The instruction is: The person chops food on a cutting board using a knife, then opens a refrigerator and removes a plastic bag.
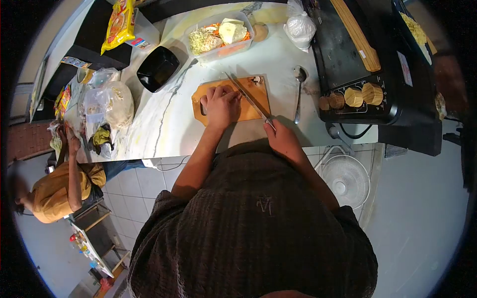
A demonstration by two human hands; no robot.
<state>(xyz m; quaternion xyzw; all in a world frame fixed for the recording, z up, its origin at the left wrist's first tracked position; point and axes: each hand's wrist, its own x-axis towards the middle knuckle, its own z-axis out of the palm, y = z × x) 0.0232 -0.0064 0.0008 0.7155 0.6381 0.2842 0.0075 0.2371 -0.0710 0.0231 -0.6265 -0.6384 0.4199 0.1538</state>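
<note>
A wooden cutting board [257, 99] lies on the marble counter in front of me. My left hand [220, 105] rests on it with curled fingers, pressing something I cannot make out; a piece of it shows by the hand's left side. In my right hand [279, 135] is the handle of a knife [248, 98], its blade slanting across the board up and to the left, close to my left fingertips. A small pale scrap [257, 79] sits at the board's upper right corner. Beyond the board stands a clear container [218, 54] of shredded vegetables and a cabbage piece.
A black bowl [158, 69] stands left of the container. To the right lie a spoon [298, 94] and a black stove [348, 64] with wooden-looking knobs. Plastic bags [118, 104] sit at left, near a person in a yellow-brown shirt [57, 191]. A white fan [345, 181] stands below the counter.
</note>
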